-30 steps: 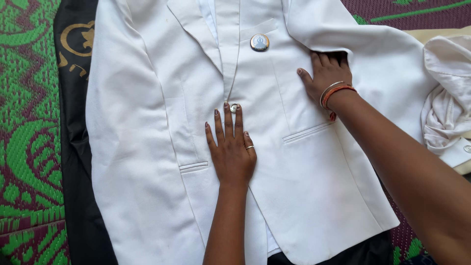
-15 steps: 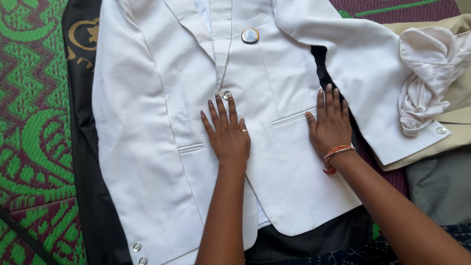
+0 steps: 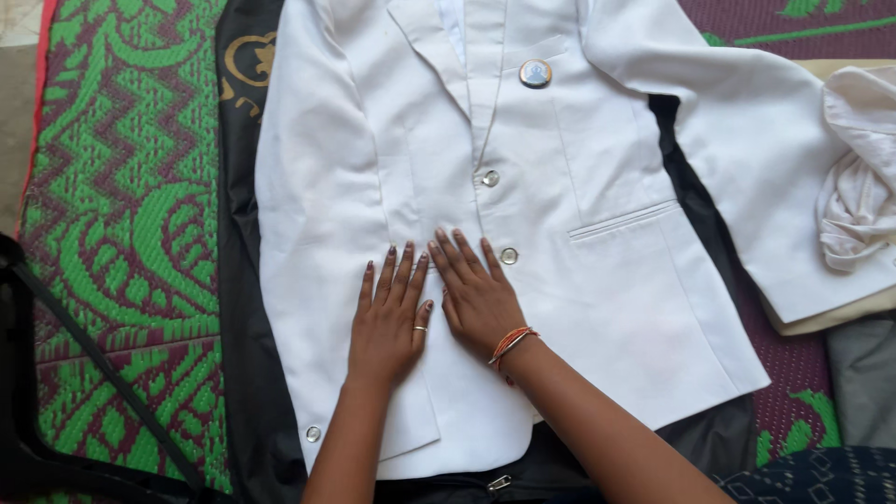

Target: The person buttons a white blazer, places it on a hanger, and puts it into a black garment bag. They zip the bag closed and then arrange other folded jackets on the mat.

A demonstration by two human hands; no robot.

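White jacket (image 3: 597,308) spread flat face-up, filling centre and upper frame, lying on a black cloth (image 3: 238,308) over a green and maroon mat (image 3: 121,215) at left. Left hand (image 3: 390,315) flat on the jacket front at lower centre, fingers spread, gripping nothing, ring on one finger. Right hand (image 3: 476,297) flat just beside it, thumbs touching or nearly so, fingers open, holding nothing, orange bangles (image 3: 511,342) at the wrist. Two buttons (image 3: 499,217) just above the right fingertips. Round badge (image 3: 535,73) on chest, upper centre. Crumpled white shirt (image 3: 859,196) at right edge, on the jacket's sleeve (image 3: 765,159). Black strap (image 3: 93,364) lower left.
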